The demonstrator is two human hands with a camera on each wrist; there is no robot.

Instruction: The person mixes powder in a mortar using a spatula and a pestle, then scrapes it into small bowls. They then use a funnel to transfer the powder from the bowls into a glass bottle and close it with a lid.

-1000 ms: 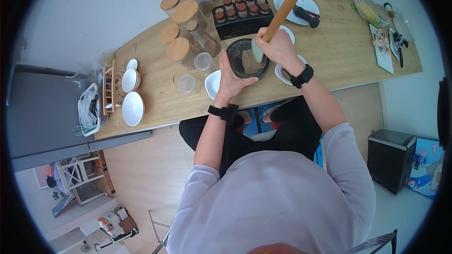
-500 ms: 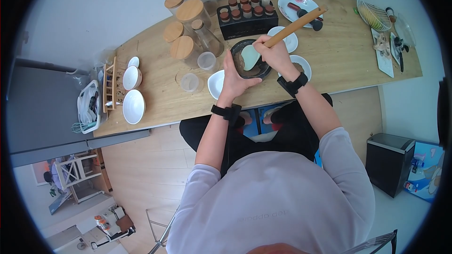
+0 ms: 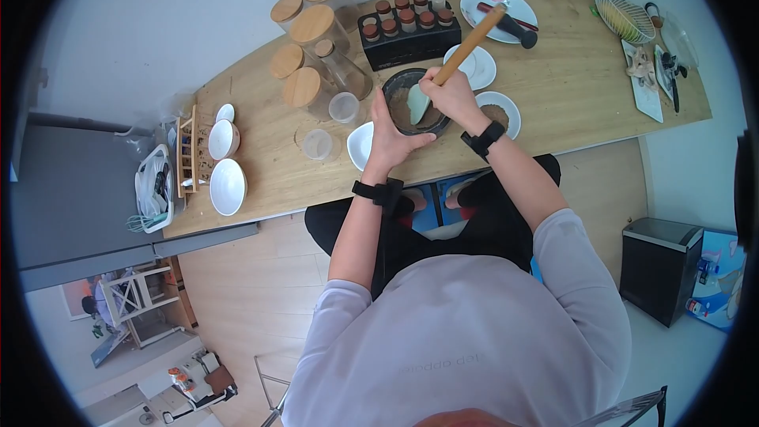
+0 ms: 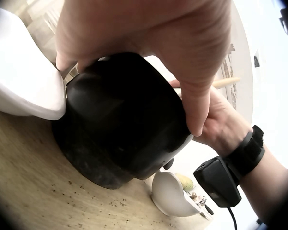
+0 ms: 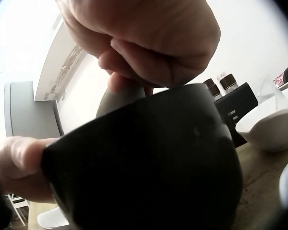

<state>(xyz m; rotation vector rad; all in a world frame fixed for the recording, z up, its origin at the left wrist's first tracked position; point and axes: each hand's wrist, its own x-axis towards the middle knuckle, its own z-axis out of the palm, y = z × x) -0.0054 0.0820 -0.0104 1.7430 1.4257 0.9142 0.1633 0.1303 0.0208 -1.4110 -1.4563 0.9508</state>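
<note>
A black bowl [image 3: 402,120] with brownish powder inside stands near the table's front edge. The left hand [image 3: 390,141] grips its near-left side, thumb and fingers spread round the wall; in the left wrist view that hand [image 4: 149,28] spans the black bowl [image 4: 120,110]. The right hand [image 3: 458,101] is curled round the wooden handle [image 3: 471,43] of a spatula, whose pale green blade [image 3: 418,103] is down in the bowl. In the right wrist view the curled right hand [image 5: 149,38] is above the bowl [image 5: 149,158], with part of the blade [image 5: 120,101] behind the rim.
White bowls [image 3: 360,145] flank the black bowl, one at right [image 3: 506,107] holding brown powder. Behind are a black spice rack [image 3: 411,48], wooden-lidded jars [image 3: 314,24] and a flowered plate [image 3: 518,6]. Small plastic cups [image 3: 344,107] stand at left, several white bowls [image 3: 228,187] farther left.
The right hand and spatula have shifted within the bowl; the handle swung right, then back left, and the blade turned. The left hand keeps its hold on the bowl.
</note>
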